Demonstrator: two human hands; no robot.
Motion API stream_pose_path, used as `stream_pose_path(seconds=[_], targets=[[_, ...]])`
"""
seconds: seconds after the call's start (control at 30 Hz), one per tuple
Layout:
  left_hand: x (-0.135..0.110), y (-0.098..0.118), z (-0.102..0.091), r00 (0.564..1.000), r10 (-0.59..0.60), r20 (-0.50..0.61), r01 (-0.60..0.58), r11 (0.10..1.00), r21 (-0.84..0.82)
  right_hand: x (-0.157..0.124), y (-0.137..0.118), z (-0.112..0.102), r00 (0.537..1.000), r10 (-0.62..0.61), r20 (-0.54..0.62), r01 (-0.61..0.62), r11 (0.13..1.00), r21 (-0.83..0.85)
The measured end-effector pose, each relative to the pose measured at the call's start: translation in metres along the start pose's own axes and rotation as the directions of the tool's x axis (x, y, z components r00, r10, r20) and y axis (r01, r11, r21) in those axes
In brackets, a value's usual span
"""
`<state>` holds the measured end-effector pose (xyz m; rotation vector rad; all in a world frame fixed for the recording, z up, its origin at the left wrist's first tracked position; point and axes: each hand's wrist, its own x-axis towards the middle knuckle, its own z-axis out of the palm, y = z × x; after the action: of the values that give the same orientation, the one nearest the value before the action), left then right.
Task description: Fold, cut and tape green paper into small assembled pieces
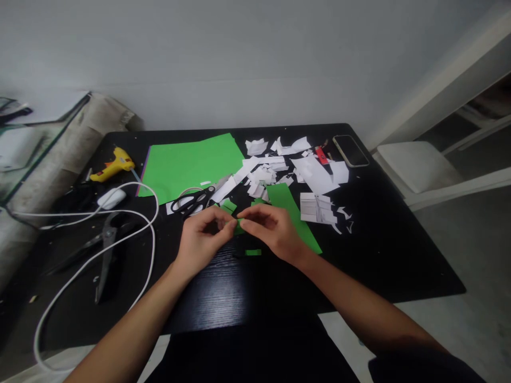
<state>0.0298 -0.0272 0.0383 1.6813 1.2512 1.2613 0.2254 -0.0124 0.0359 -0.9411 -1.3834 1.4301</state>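
Between my two hands is a small piece of green paper (238, 230), mostly covered by the fingers. My left hand (205, 234) pinches its left side with thumb and forefinger. The right edge is pinched by my right hand (273, 229). Just below on the table lies a small green paper strip (253, 252). A longer green paper strip (293, 215) passes beside and under my right wrist. Black-handled scissors (195, 201) rest beyond my left hand, near small green scraps (227, 206).
Large green sheets (191, 162) lie at the back of the black table (383, 239). White paper scraps (263, 175) cover the back middle. A phone (351, 150) is back right. On the left are a yellow glue gun (114, 165), pliers (107, 250) and a looping white cable (154, 250).
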Motion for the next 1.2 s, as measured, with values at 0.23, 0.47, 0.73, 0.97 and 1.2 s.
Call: stream_pose_path(seconds=[0.23, 0.47, 0.73, 0.97, 1.2], targets=[[0.0013, -0.0004, -0.0026, 0.995, 0.102, 0.023, -0.103, 0.993, 0.051, 0.0015, 0.0007, -0.0013, 0.999, -0.048, -0.002, 0.048, 0.993, -0.109], [0.0035, -0.0003, -0.0086, 0.981, 0.189, 0.05, -0.194, 0.973, 0.123, 0.0022, 0.0001, -0.0031, 0.997, -0.071, -0.016, 0.069, 0.992, -0.101], [0.0034, 0.0002, -0.0094, 0.952, 0.298, 0.074, -0.306, 0.939, 0.158, 0.0002, -0.0012, -0.0013, 1.0, 0.013, -0.01, -0.012, 1.0, 0.028], [-0.0002, -0.0034, -0.0087, 0.95, 0.302, 0.078, -0.311, 0.937, 0.157, 0.0006, 0.004, 0.0007, 0.997, 0.048, -0.061, -0.041, 0.992, 0.123], [-0.0015, -0.0053, -0.0077, 0.947, 0.315, 0.065, -0.321, 0.934, 0.159, -0.0025, 0.0057, 0.0017, 0.996, 0.042, -0.082, -0.031, 0.991, 0.126]])
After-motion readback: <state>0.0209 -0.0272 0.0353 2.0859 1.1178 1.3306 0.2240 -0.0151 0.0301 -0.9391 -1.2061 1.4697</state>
